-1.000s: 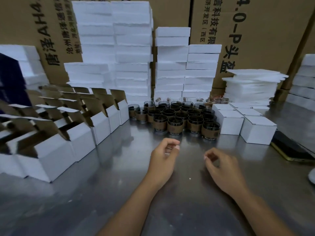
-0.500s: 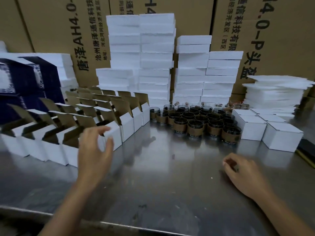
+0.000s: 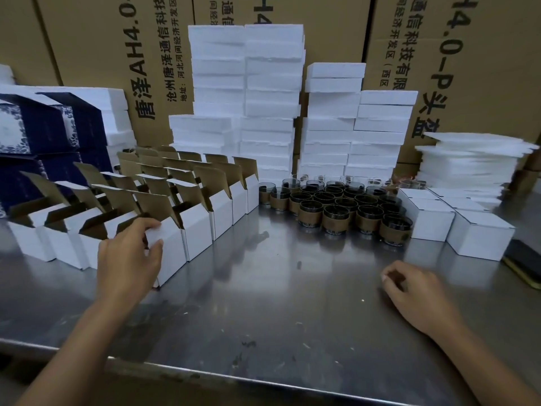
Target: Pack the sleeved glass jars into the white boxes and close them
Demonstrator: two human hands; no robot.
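Several rows of open white boxes (image 3: 199,227) with brown flaps raised stand on the left of the steel table (image 3: 263,303). My left hand (image 3: 128,259) grips the nearest open box (image 3: 168,256), fingers curled over its top edge and thumb against its front face. Several glass jars in brown sleeves (image 3: 336,218) cluster at the middle back. To their right sit closed white boxes (image 3: 480,238). My right hand (image 3: 409,285) rests on the table at the right, fingers loosely curled and holding nothing.
Tall stacks of white foam slabs (image 3: 272,98) rise behind the jars, with a lower pile of foam sheets (image 3: 468,162) at the right. Dark blue printed cartons (image 3: 38,127) stand far left. Brown shipping cartons (image 3: 483,68) form the back wall. A dark phone (image 3: 524,265) lies at the right edge.
My left hand swung left from the table's middle and took hold of the nearest open box. My right hand stayed low on the right. The view panned left.
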